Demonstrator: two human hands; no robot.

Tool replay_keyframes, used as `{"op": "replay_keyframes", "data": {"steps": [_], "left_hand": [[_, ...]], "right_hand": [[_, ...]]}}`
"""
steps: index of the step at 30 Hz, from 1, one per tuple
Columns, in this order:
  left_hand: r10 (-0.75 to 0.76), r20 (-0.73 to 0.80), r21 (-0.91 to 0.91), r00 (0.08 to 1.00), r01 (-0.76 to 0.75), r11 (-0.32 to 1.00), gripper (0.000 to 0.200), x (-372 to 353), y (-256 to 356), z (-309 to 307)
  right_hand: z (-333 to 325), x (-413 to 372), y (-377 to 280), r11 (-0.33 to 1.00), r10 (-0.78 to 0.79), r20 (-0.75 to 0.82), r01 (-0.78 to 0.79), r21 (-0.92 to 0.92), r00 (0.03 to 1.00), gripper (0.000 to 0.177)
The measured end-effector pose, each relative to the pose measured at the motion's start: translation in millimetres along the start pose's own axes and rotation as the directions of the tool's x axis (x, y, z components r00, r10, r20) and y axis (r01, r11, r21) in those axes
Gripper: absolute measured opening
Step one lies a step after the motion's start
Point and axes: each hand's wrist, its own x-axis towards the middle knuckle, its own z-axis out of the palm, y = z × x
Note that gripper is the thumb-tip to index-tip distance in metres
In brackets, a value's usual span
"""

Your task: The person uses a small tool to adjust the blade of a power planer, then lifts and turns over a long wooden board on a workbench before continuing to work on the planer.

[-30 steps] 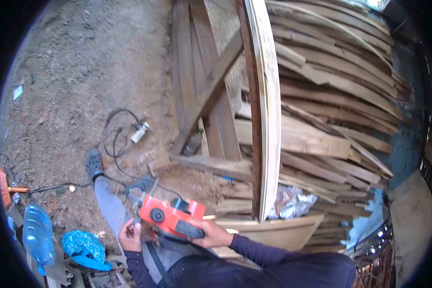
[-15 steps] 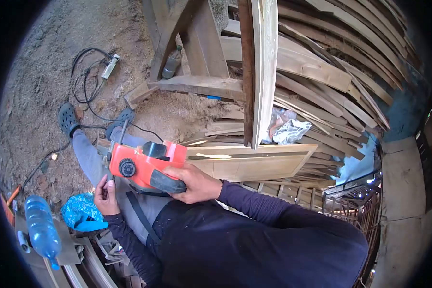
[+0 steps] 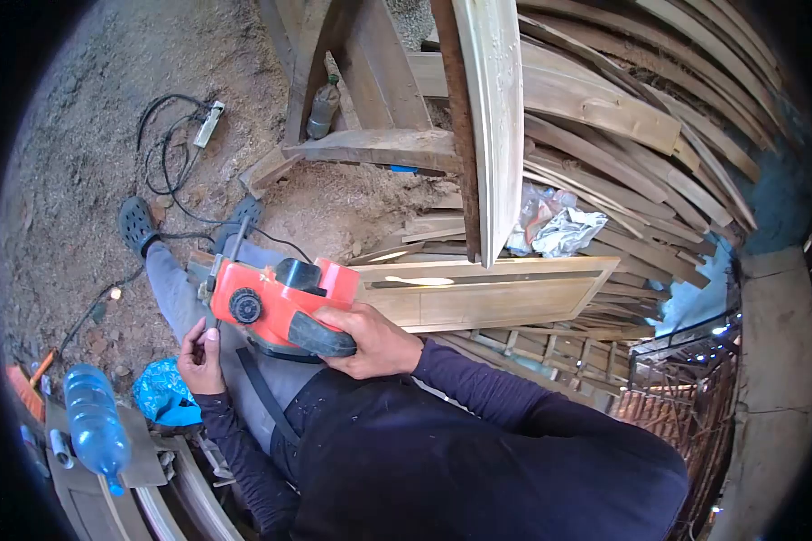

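A red-orange electric planer with a round black knob rests over my lap, a metal rod jutting from its front end. My right hand is wrapped round its black rear handle. Beside the front end, my left hand has thumb and fingers pinched together, close to a dark metal part at the planer's side. Whatever those fingers hold is too small to make out. Below the planer, a dark strap lies across my grey trousers.
A wooden panel and stacked boards lie to the right. A wooden trestle and upright plank stand ahead. Cable with a power strip lies on the sawdust-covered ground. At lower left are a large plastic bottle and blue bag.
The view has shifted slightly, so the surroundings sit a little differently in it. Both hands keep their places at the planer, with no clear change of grip.
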Motion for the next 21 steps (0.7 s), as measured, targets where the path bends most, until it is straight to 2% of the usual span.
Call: {"op": "replay_keyframes", "data": {"steps": [1,3,5,7,9,13,15,17,19,20,21], "left_hand": [[0.018,0.004,0.022,1.0,-0.018,1.0,0.035,-1.7,6.4,3.2],[0.059,0.112,-0.007,0.992,-0.059,0.998,0.034,-9.7,23.1,16.7],[0.059,0.183,0.042,0.981,-0.068,0.997,0.031,-17.5,41.7,36.3],[0.074,0.221,0.033,0.972,-0.083,0.996,0.03,-26.2,49.5,60.7],[0.114,0.258,0.046,0.959,-0.13,0.99,0.029,-37.8,64.2,97.2],[0.185,0.374,0.176,0.909,-0.266,0.948,0.031,-66.6,100.4,185.0],[0.177,0.448,0.113,0.876,-0.252,0.961,0.032,-74.5,94.9,228.9],[0.191,0.467,0.092,0.863,-0.262,0.961,0.034,-87.5,97.6,271.1],[0.084,0.432,0.14,0.898,-0.158,0.977,0.034,-100.1,107.3,305.0],[0.176,0.429,0.096,0.886,-0.239,0.966,0.035,-95.4,98.7,316.7],[0.18,0.424,0.086,0.887,-0.238,0.967,0.036,-93.8,97.2,326.1]], "right_hand": [[-4.6,-8.7,1.4,1.0,-0.014,-0.017,0.015,0.017,1.0,0.042],[-15.3,-32.9,7.0,0.99,0.018,-0.085,-0.005,0.143,0.996,0.036],[-24.6,-58.1,22.3,0.985,-0.049,-0.18,0.078,0.154,0.982,0.032],[-36.1,-83.6,37.9,0.989,-0.051,-0.289,0.088,0.116,0.956,0.034],[-54.0,-114.3,61.9,0.991,-0.095,-0.334,0.119,0.054,0.938,0.037],[-92.6,-180.9,95.2,0.975,-0.015,-0.458,0.114,0.19,0.889,0.036],[-109.1,-208.5,129.9,0.982,-0.067,-0.53,0.149,0.113,0.846,0.035],[-132.0,-232.3,144.8,0.977,-0.017,-0.538,0.127,0.169,0.843,0.034],[-149.9,-244.5,152.8,0.983,-0.046,-0.611,0.144,0.113,0.791,0.027],[-156.0,-246.9,158.4,0.98,-0.057,-0.621,0.161,0.113,0.782,0.027],[-162.2,-248.4,165.7,0.978,-0.07,-0.632,0.178,0.109,0.771,0.026]]}}
